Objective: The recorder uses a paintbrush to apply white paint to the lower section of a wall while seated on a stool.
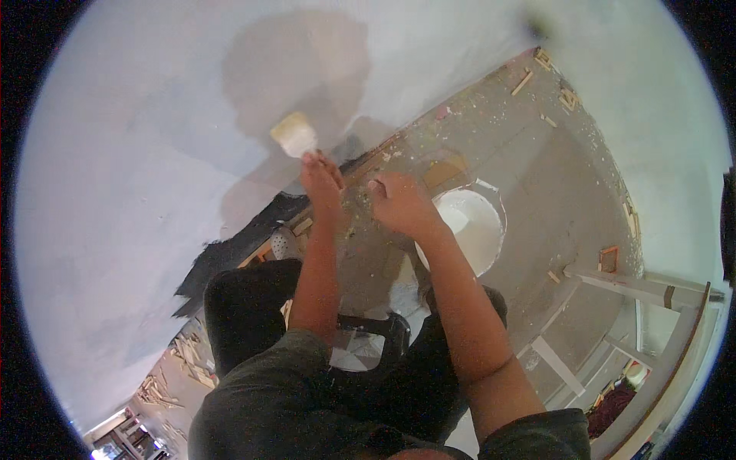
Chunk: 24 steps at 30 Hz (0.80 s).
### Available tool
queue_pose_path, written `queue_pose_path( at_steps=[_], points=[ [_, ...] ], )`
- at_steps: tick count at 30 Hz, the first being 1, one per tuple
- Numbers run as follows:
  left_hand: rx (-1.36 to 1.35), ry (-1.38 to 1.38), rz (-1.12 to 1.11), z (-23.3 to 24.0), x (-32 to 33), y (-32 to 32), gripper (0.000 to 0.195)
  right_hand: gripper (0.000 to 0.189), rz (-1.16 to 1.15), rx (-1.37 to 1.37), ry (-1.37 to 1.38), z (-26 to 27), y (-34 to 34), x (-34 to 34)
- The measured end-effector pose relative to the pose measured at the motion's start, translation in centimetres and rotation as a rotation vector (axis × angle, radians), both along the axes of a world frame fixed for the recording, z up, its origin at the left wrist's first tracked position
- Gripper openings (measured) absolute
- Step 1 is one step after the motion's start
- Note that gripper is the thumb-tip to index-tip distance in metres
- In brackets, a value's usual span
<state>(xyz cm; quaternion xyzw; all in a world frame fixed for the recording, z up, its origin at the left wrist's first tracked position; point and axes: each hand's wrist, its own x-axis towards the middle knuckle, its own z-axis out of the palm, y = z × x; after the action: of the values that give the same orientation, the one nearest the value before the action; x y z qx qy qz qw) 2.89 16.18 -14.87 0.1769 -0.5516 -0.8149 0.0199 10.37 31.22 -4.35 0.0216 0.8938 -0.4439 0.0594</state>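
Observation:
My left hand [323,179] grips a wide paintbrush [294,135] by its low end, with the handle mostly hidden by the fingers. Its head is yellowish at the tip and covered in white nearer my hand, held in front of the white wall [144,115]. To the right, my right hand [399,204] is curled into a loose fist, and nothing shows in it. Below and right of that fist stands a white bucket [499,241] with whitish paint inside, partly covered by my right forearm.
A black painted band [253,221] runs along the wall's foot. Wood scraps [190,356] lie on the paint-spotted floor [552,184]. A white wooden frame [638,282] stands at the right. Between my legs is a black plastic piece [397,333], perhaps a stool.

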Motion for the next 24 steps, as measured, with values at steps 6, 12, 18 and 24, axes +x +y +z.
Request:
queue_pose_path(
  at_steps=[6, 12, 18, 24],
  points=[
    [-0.158, -0.022, -0.021, -5.7, -0.8, -4.6, 0.040, 0.020, 0.022, 0.012, 0.036, -0.2, -0.6, 0.1],
    [0.029, -0.565, -0.030, -16.6, 0.4, -6.0, 0.044, 0.021, 0.044, 0.012, 0.014, -0.8, -0.1, 0.0],
    [-0.063, -0.851, 0.201, -14.3, 0.1, -8.8, 0.045, 0.021, 0.047, 0.002, 0.005, -1.1, -0.3, -0.7],
    [-0.085, -0.449, 0.289, -3.2, 3.5, -8.9, 0.039, 0.022, 0.071, 0.022, 0.001, -0.8, -1.3, -1.2]
  ],
)
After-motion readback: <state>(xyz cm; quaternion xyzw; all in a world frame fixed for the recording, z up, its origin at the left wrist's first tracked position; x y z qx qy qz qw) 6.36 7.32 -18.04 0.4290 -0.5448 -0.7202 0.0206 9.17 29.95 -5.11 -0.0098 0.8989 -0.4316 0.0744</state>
